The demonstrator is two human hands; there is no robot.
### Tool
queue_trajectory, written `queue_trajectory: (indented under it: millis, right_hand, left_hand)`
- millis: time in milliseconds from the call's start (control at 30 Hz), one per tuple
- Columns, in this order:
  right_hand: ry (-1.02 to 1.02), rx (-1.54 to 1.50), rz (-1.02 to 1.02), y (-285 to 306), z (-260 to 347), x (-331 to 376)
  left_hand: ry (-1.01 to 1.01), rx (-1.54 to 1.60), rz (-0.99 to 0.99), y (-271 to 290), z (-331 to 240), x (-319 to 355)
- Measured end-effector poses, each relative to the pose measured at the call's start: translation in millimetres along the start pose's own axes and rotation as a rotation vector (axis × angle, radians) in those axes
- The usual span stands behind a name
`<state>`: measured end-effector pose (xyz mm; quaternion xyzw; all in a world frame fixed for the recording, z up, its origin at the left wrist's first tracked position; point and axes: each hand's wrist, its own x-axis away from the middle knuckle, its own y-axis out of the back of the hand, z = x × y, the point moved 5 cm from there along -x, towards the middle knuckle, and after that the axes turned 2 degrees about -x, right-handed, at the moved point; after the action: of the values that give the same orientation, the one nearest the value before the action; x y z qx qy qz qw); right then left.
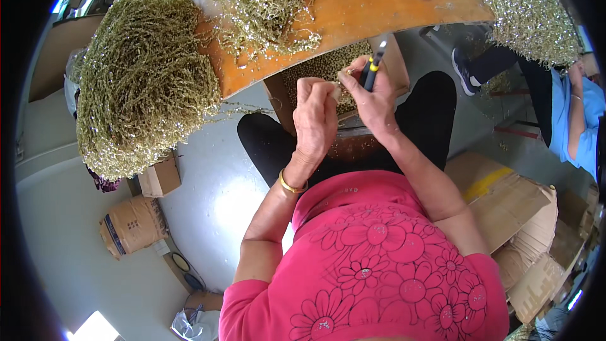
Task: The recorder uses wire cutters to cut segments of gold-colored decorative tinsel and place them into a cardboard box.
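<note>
My right hand [379,104] is closed around a pair of pliers [372,74] with black and yellow handles, their metal jaws pointing up and away from me. Close beside it, my left hand [313,113] has its fingers pinched together, its fingertips near my right thumb. Whatever small thing lies between the fingertips is too small to make out. Under both hands stands a cardboard box [396,66] holding many small gold beads [309,74]. Thin gold strands [243,111] trail from the left-hand pile toward the box.
A wooden table [385,0] bears glittering gold strands [259,0]; a big bundle [145,82] hangs over its left edge, another [530,12] at right. Cardboard boxes [505,208] lie at my right, a taped carton [134,224] at left. A co-worker in blue [571,113] sits at far right.
</note>
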<state>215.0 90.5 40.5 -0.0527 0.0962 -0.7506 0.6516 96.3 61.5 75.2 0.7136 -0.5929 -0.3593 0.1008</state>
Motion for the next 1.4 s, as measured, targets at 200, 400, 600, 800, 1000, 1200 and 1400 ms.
queue_trajectory:
  millis: [200, 400, 600, 800, 1000, 1200, 1400]
  right_hand:
    - [-0.229, -0.330, -0.061, -3.7, -9.5, -0.3]
    - [-0.300, -0.303, 0.081, 0.0, -1.5, -5.2]
    - [-0.289, -0.269, 0.178, 0.7, 5.6, -3.9]
    - [-0.254, -0.312, 0.242, -0.2, -1.8, -3.5]
    - [-0.285, -0.307, 0.248, -3.4, -0.9, -0.6]
    - [-0.155, -0.159, 0.146, -2.6, -7.3, -2.6]
    - [-0.037, -0.046, -0.030, 3.6, -5.4, -2.2]
  left_hand:
    - [-0.086, -0.029, -0.018, 4.9, 12.7, -3.0]
    - [0.383, 0.542, 0.099, -7.1, 21.9, 6.1]
    - [0.475, 0.615, 0.076, -7.2, 29.7, 9.8]
    - [0.476, 0.581, 0.102, -5.7, 32.2, 9.9]
    - [0.392, 0.567, 0.075, -6.3, 32.7, 9.8]
    - [-0.021, 0.136, -0.041, 2.0, 1.8, 5.6]
    - [-0.176, -0.093, 0.017, 1.4, 5.1, -3.2]
